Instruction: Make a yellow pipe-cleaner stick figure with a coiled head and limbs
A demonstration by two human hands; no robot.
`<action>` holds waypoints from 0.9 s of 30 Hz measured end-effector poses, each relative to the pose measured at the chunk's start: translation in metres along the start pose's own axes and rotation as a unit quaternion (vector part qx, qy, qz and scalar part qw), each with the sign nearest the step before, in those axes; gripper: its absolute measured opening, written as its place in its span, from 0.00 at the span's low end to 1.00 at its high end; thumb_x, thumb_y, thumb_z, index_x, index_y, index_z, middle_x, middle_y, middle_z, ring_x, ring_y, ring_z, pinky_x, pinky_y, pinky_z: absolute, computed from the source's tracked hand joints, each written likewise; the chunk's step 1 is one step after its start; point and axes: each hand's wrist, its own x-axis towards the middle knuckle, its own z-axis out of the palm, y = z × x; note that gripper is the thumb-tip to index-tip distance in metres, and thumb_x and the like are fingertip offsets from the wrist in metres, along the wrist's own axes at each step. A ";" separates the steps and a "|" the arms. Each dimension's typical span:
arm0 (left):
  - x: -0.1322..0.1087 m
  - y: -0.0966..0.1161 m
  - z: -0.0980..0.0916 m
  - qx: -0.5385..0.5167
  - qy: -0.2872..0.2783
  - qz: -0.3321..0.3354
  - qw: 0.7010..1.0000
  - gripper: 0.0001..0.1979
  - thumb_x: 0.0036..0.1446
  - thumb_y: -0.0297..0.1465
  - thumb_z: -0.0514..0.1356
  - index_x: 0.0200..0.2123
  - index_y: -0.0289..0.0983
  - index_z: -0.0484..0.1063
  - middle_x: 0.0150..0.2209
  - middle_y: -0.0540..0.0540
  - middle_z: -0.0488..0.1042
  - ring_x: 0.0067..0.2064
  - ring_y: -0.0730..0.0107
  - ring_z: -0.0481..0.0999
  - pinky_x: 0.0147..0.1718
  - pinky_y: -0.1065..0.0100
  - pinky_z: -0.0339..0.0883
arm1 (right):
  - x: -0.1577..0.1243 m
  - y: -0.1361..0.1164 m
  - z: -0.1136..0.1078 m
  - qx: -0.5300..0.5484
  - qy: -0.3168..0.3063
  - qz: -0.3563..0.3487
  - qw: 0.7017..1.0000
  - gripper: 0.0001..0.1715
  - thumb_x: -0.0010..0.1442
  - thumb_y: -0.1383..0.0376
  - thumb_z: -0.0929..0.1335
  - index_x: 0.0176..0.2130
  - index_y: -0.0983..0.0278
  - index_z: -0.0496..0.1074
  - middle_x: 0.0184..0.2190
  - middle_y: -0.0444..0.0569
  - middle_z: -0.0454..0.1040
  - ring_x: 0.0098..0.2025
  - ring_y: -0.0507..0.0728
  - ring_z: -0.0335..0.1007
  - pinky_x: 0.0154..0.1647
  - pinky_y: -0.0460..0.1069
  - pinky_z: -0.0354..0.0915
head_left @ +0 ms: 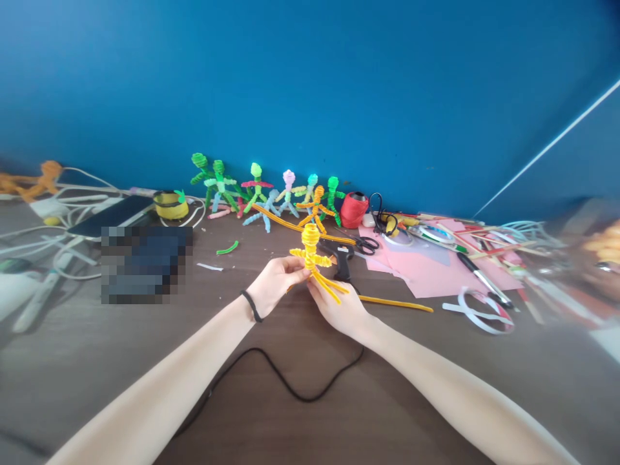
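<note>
Between my hands, above the table, is a yellow pipe-cleaner figure [310,240] with a coiled head, coiled arms and loose straight stems below. My left hand [279,279] pinches it near the waist from the left, with a dark band round the wrist. My right hand [339,309] is closed around its lower part from the right; some of those fingers are hidden behind the stems. Just behind lie a black glue gun [343,259] and black-handled scissors [367,245]. A single orange-yellow pipe cleaner [400,303] rests to the right of my right hand.
Several finished pipe-cleaner figures [256,184] stand along the blue wall, beside a red spool [354,210]. Pink paper [431,274], sticks and a pen [479,276] cover the right. Phones, cables and yellow tape [170,206] lie left. A black cord [290,391] crosses in front.
</note>
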 end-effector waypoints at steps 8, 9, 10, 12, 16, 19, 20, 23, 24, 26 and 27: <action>0.001 -0.006 0.008 -0.128 0.097 0.016 0.987 0.06 0.37 0.29 0.64 0.21 0.31 0.71 0.20 0.50 0.68 0.25 0.77 0.65 0.28 0.72 0.59 | 0.008 -0.017 -0.023 0.132 -0.076 0.116 0.981 0.19 0.61 0.63 0.55 0.50 0.66 0.61 0.37 0.53 0.75 0.33 0.57 0.72 0.31 0.47 0.64; 0.001 -0.008 0.007 -0.136 0.114 0.019 0.984 0.06 0.37 0.28 0.64 0.20 0.31 0.70 0.20 0.51 0.68 0.24 0.78 0.65 0.28 0.73 0.58 | 0.009 -0.018 -0.026 0.148 -0.085 0.120 0.978 0.19 0.61 0.64 0.55 0.50 0.66 0.60 0.36 0.52 0.75 0.33 0.56 0.72 0.31 0.47 0.63; 0.001 -0.009 0.007 -0.137 0.133 0.024 0.981 0.06 0.37 0.28 0.64 0.20 0.31 0.70 0.20 0.51 0.67 0.24 0.78 0.64 0.27 0.73 0.58 | 0.010 -0.019 -0.028 0.158 -0.091 0.123 0.976 0.19 0.61 0.64 0.55 0.50 0.66 0.60 0.35 0.51 0.75 0.33 0.56 0.72 0.31 0.47 0.63; 0.001 -0.013 0.007 -0.116 0.171 0.039 0.978 0.07 0.37 0.29 0.64 0.22 0.31 0.70 0.21 0.50 0.68 0.26 0.77 0.65 0.28 0.72 0.59 | 0.011 -0.020 -0.030 0.160 -0.094 0.127 0.975 0.18 0.61 0.65 0.56 0.49 0.66 0.60 0.34 0.51 0.75 0.32 0.56 0.72 0.30 0.47 0.62; 0.001 -0.018 0.009 -0.012 0.222 0.063 0.973 0.09 0.36 0.30 0.64 0.25 0.32 0.72 0.27 0.48 0.72 0.31 0.71 0.69 0.34 0.69 0.62 | 0.011 -0.019 -0.030 0.142 -0.098 0.133 0.976 0.16 0.60 0.65 0.57 0.46 0.67 0.63 0.30 0.51 0.76 0.28 0.57 0.72 0.27 0.46 0.59; 0.000 -0.017 0.011 0.008 0.217 0.061 0.974 0.09 0.37 0.29 0.63 0.26 0.31 0.72 0.27 0.47 0.73 0.32 0.70 0.70 0.35 0.68 0.62 | 0.011 -0.018 -0.028 0.136 -0.082 0.142 0.977 0.14 0.60 0.65 0.57 0.43 0.66 0.65 0.24 0.47 0.75 0.24 0.55 0.71 0.23 0.46 0.57; -0.001 -0.016 0.012 -0.002 0.209 0.057 0.976 0.09 0.37 0.29 0.63 0.26 0.31 0.72 0.27 0.47 0.73 0.32 0.71 0.70 0.35 0.68 0.63 | 0.010 -0.017 -0.027 0.134 -0.074 0.142 0.978 0.14 0.59 0.65 0.57 0.42 0.65 0.65 0.24 0.47 0.75 0.23 0.55 0.70 0.23 0.46 0.56; -0.003 -0.011 0.013 -0.037 0.170 0.037 0.984 0.09 0.37 0.28 0.63 0.25 0.30 0.72 0.26 0.47 0.72 0.30 0.72 0.70 0.34 0.69 0.64 | 0.008 -0.016 -0.024 0.114 -0.053 0.129 0.984 0.16 0.58 0.68 0.56 0.43 0.65 0.66 0.25 0.47 0.75 0.24 0.54 0.70 0.24 0.46 0.57; -0.003 -0.010 0.013 -0.042 0.159 0.029 0.986 0.09 0.37 0.28 0.63 0.25 0.30 0.72 0.26 0.47 0.72 0.30 0.72 0.70 0.33 0.70 0.64 | 0.008 -0.015 -0.023 0.103 -0.049 0.125 0.986 0.17 0.57 0.68 0.56 0.44 0.65 0.66 0.25 0.48 0.75 0.24 0.55 0.70 0.24 0.46 0.57; -0.004 -0.008 0.013 -0.039 0.144 0.020 0.989 0.09 0.37 0.28 0.64 0.26 0.30 0.72 0.26 0.47 0.73 0.30 0.72 0.70 0.31 0.70 0.64 | 0.006 -0.014 -0.023 0.083 -0.047 0.118 0.988 0.19 0.56 0.69 0.56 0.45 0.65 0.67 0.24 0.47 0.75 0.23 0.55 0.70 0.24 0.46 0.57; -0.004 -0.007 0.013 -0.032 0.141 0.019 0.989 0.10 0.37 0.28 0.64 0.27 0.30 0.72 0.26 0.47 0.73 0.30 0.72 0.70 0.30 0.71 0.65 | 0.006 -0.013 -0.023 0.075 -0.048 0.114 0.990 0.19 0.55 0.69 0.56 0.45 0.65 0.67 0.23 0.47 0.75 0.23 0.55 0.70 0.24 0.46 0.57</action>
